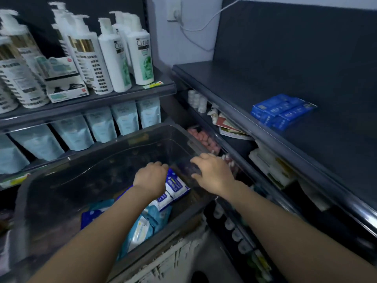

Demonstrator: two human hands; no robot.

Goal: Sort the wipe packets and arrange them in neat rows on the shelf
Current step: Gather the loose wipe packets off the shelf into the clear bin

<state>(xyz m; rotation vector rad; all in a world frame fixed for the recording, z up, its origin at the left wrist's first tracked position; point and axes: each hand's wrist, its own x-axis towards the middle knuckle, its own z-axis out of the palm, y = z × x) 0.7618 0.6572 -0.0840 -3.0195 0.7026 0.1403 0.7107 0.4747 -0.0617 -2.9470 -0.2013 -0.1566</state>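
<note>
Head view: early stage. One cluster of blue packets (283, 111) sits on the shelf (224, 78); the rest lie in the bin (61, 180). Left hand (151, 178) curls onto a white-blue wipe packet (177, 185) there. Right hand (213, 173) is on the bin rim, grip unclear.

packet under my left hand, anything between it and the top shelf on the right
Yes: the right wall of the bin rises between the packet and the shelf, and the right hand grips its rim. Above the rim nothing visible blocks the way. The left hand holds the packet.
</note>
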